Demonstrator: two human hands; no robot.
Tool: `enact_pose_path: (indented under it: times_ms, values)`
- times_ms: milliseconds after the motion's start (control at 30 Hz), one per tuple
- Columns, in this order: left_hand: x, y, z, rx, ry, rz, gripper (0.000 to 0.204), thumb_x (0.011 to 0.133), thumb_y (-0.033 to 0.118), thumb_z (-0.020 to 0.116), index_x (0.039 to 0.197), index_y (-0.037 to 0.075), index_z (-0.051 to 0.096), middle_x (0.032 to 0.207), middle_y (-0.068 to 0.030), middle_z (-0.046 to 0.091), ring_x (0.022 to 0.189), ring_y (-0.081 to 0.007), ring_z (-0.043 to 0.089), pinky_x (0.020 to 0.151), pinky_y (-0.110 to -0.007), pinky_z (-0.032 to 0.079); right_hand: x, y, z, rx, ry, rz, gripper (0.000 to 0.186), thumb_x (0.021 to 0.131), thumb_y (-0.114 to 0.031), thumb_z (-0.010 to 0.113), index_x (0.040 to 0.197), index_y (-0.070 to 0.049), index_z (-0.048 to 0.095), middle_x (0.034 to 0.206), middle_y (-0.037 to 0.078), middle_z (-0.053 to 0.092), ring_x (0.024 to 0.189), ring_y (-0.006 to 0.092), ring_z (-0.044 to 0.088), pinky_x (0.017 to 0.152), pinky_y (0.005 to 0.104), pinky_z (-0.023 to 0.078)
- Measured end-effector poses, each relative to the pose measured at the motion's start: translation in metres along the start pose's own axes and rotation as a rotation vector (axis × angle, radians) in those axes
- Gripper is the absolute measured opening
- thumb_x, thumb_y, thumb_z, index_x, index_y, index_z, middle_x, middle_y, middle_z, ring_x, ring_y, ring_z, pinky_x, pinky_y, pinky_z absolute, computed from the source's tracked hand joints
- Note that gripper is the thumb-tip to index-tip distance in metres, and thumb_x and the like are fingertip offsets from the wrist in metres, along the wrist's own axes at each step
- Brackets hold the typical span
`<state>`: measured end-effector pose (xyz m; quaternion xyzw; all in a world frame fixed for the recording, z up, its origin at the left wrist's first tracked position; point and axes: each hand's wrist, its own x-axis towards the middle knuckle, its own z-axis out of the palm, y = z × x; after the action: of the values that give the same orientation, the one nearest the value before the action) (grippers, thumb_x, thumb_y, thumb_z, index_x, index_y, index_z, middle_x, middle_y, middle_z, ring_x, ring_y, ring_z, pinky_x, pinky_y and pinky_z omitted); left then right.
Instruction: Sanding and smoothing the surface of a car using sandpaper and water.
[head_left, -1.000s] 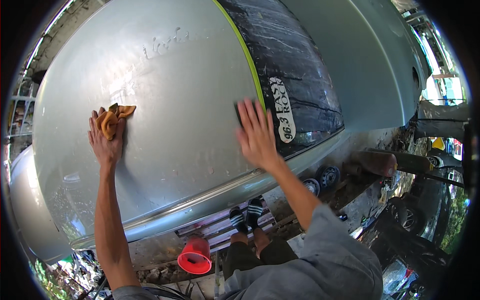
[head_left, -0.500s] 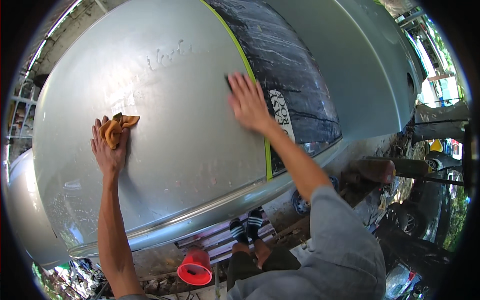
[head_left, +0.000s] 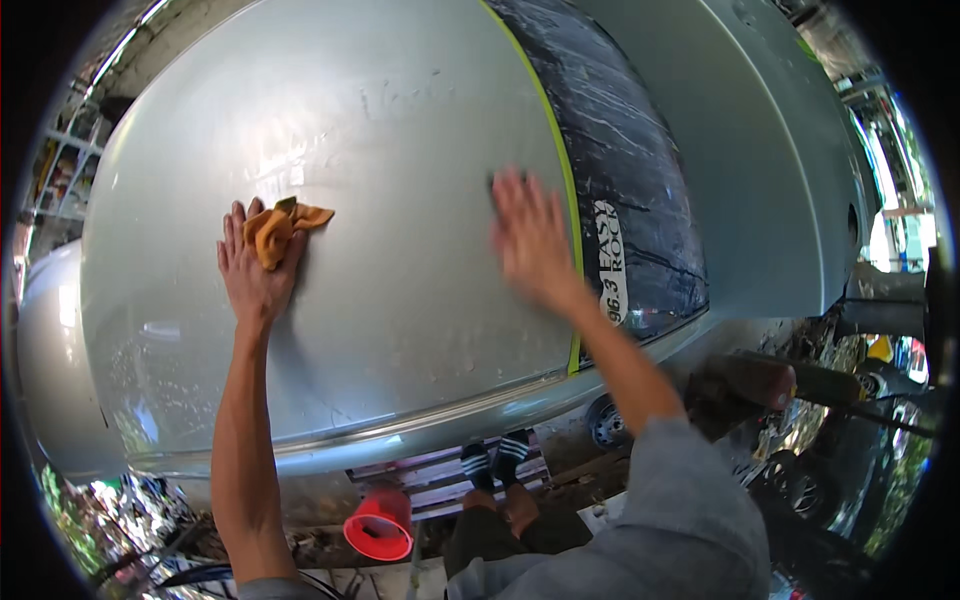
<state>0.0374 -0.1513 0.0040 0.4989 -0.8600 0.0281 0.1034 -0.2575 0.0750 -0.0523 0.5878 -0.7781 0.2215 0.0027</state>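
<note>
A silver car roof (head_left: 420, 300) with a wet sheen spreads beneath both hands. My left hand (head_left: 257, 288) rests on its left part with fingers spread, an orange cloth (head_left: 270, 240) bunched between thumb and fingers. My right hand (head_left: 535, 245) lies flat on the roof, blurred, with a dark flat pad (head_left: 492, 182) peeking out beside its fingertips; the palm hides the rest of the pad. Just right of that hand runs yellow-green tape (head_left: 568, 180), along the border between the roof and the dark, streaked rear glass (head_left: 640, 170).
Beyond the glass is the silver rear body (head_left: 760, 180). A red bucket (head_left: 380, 525) stands below the roof edge, beside my feet on a slatted platform (head_left: 440, 488). Wheels (head_left: 607, 422) and a reddish cylinder (head_left: 765, 383) lie at the lower right. Shelves (head_left: 70, 160) stand at the far left.
The view has shifted, so the car sits farther right. My right hand has slid nearer to me and slightly away from the tape. My left hand stays about in place with the cloth.
</note>
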Motion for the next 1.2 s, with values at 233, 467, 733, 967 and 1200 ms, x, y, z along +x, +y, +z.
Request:
enact_pose_path:
  times_ms: [233,467,733,967,1200]
  values:
    - [0.004,0.021,0.015,-0.037,0.006,0.006,0.086,0.085,0.068,0.051,0.150,0.014,0.034,0.157,-0.0162,0.026,0.146,-0.0322,0.021,0.118,-0.048,0.012,0.081,0.003,0.010,-0.058,-0.056,-0.084,0.060,0.097,-0.032,0.043,0.152,-0.012,0.027,0.158,0.013,0.025,0.145,0.0366,0.023,0.116,0.0583,0.011]
    - [-0.004,-0.002,-0.010,0.016,0.009,-0.034,0.089,0.084,0.070,0.051,0.149,0.012,0.035,0.156,-0.0170,0.027,0.146,-0.0329,0.021,0.119,-0.047,0.013,-0.041,-0.094,-0.002,-0.011,-0.204,-0.169,0.057,0.098,-0.031,0.041,0.151,-0.011,0.029,0.158,0.012,0.025,0.144,0.0359,0.023,0.114,0.0615,0.016]
    - [-0.003,0.007,-0.004,-0.024,-0.006,-0.028,0.087,0.084,0.068,0.052,0.148,0.011,0.036,0.155,-0.0184,0.028,0.146,-0.0338,0.021,0.118,-0.048,0.014,0.047,-0.147,0.057,-0.078,0.069,0.093,0.056,0.098,-0.036,0.040,0.148,-0.012,0.036,0.157,0.012,0.026,0.145,0.0347,0.020,0.115,0.0618,0.008]
    - [0.006,0.017,-0.001,-0.062,0.008,0.026,0.083,0.086,0.063,0.054,0.147,0.009,0.037,0.155,-0.0200,0.028,0.145,-0.0350,0.021,0.117,-0.049,0.015,0.076,-0.133,0.073,0.021,0.162,0.163,0.058,0.098,-0.037,0.038,0.149,-0.009,0.034,0.156,0.014,0.029,0.144,0.0361,0.023,0.114,0.0628,0.009]
    - [0.007,0.001,-0.002,0.010,0.019,0.033,0.074,0.089,0.055,0.055,0.145,0.008,0.041,0.154,-0.0197,0.030,0.145,-0.0331,0.024,0.116,-0.050,0.018,0.065,-0.099,0.031,0.130,0.061,0.271,0.064,0.096,-0.033,0.045,0.151,-0.006,0.028,0.159,0.013,0.022,0.147,0.0375,0.016,0.115,0.0616,0.008]
